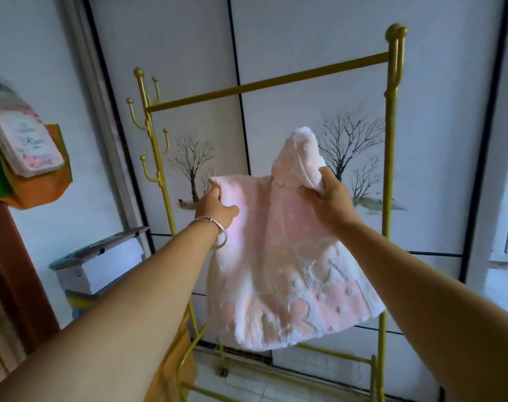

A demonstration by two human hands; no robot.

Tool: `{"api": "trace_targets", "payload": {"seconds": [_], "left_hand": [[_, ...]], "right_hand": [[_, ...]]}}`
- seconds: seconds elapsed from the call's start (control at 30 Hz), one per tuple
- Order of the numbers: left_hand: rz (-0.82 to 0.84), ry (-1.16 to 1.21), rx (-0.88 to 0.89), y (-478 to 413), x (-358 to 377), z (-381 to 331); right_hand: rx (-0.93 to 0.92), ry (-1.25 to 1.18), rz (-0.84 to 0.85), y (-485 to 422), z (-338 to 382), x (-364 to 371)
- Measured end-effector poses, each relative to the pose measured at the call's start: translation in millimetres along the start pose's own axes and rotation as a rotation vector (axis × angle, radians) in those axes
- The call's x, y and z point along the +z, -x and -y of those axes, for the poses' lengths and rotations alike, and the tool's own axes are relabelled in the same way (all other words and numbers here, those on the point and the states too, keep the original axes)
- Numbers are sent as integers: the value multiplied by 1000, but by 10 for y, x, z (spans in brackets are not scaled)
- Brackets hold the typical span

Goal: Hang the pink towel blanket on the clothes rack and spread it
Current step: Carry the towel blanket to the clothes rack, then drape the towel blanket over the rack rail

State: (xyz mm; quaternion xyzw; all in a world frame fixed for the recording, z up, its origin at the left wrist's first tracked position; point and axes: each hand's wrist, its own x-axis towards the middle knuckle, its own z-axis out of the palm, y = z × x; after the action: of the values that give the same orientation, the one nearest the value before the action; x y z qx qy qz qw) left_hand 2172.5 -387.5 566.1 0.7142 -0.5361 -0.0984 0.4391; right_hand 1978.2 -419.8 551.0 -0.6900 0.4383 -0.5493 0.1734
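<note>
Both hands [215,203] [328,198] grip pink towel blanket [279,256] — below rack bar [264,82].

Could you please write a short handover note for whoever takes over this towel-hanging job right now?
Left hand: grips the upper left corner of the pink towel blanket.
Right hand: grips a bunched fold at the blanket's upper right, held a little higher.
Blanket: held up in the air in front of the clothes rack, below its top bar, partly folded and hanging down between the hands.
Done: blanket picked up and brought to the rack.
Left: lift it over the top bar, drape it, then spread it flat along the bar.
</note>
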Motion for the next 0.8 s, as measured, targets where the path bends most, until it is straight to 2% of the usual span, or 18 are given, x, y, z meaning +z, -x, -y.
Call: {"api": "trace_targets", "payload": {"seconds": [0.13,0.27,0.43,0.6,0.8], "left_hand": [[-106,2,151,-603,229,-64],[-195,-11,217,-1089,409,-20],[-211,69,294,-1605,542,-45],[-205,119,398,-2151,604,117],[-182,236,451,-2701,538,245]], "right_hand": [[-12,153,-104,-513,-165,131],[-60,394,-107,-844,-302,369],[-75,522,-207,-1227,-398,620],[-105,807,-346,-1532,-443,903],[-103,718,-382,-1816,-203,1357]]}}
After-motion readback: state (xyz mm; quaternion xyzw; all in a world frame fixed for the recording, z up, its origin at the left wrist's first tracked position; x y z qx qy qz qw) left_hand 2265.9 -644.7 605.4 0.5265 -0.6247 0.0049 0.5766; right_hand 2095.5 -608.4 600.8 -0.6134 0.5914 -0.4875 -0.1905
